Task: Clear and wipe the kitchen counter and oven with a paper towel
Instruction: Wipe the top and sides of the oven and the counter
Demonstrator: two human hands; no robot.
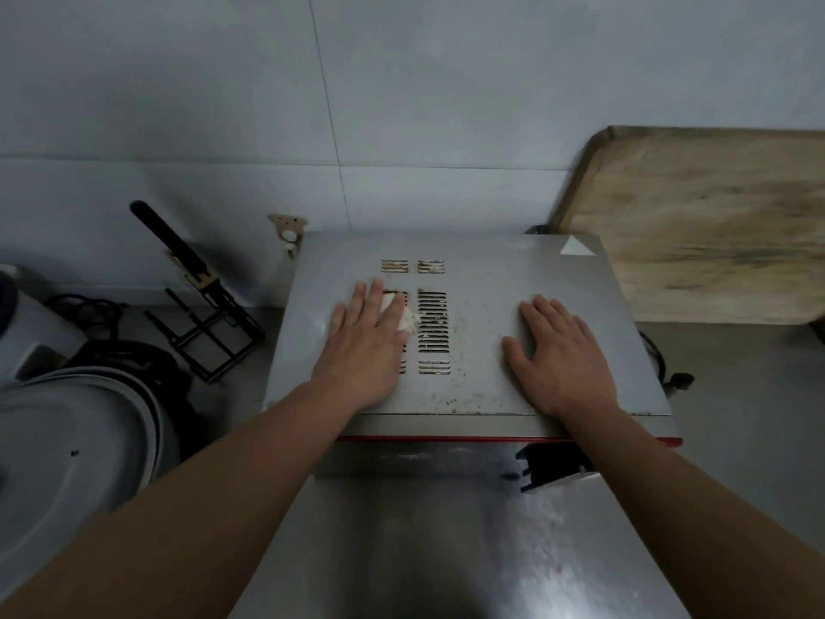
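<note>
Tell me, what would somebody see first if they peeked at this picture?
Two bare hands lie flat on top of a grey oven in the middle. The left hand presses a white paper towel over the vent slots, and the right hand rests nearer the right edge. A big worn wooden board leans on the wall behind, to the right.
</note>
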